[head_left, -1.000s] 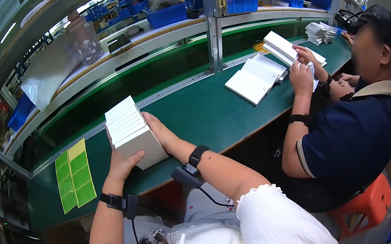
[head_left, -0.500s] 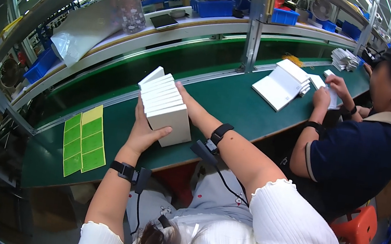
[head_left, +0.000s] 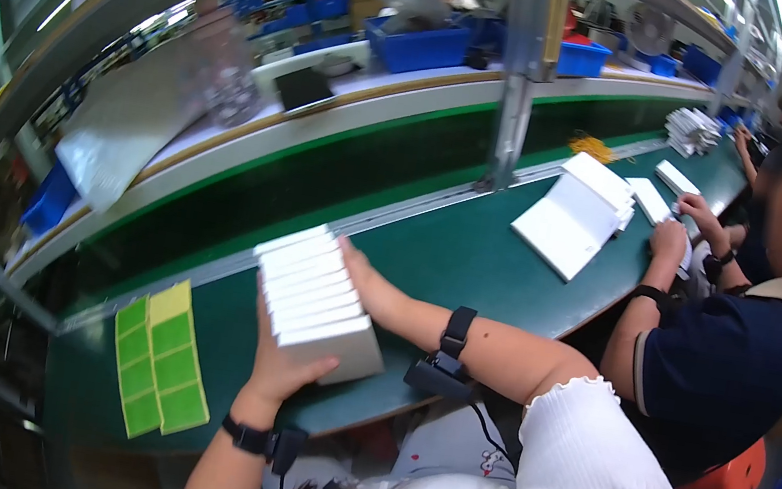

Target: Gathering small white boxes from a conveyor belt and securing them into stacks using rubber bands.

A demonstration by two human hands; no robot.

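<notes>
A row of several flat white boxes (head_left: 309,283) stands pressed together between my two hands, over the near edge of the green bench. My left hand (head_left: 284,365) wraps the row's left side, with the thumb across the near face. Against the far right side lies my right hand (head_left: 366,286), its fingers partly hidden behind the boxes. To the left, yellow-backed sheets of green square labels (head_left: 157,356) lie flat on the bench.
The green bench (head_left: 455,254) runs off to the right, where a co-worker (head_left: 736,306) handles small white boxes. Larger white boxes (head_left: 566,220), a bundle of yellow bands (head_left: 591,149) and a white pile (head_left: 691,132) lie there. A shelf with blue bins (head_left: 419,46) stands behind.
The farthest box, which leaned out of line before, now sits more evenly with the row. My view has shifted, and both hands still hold the boxes.
</notes>
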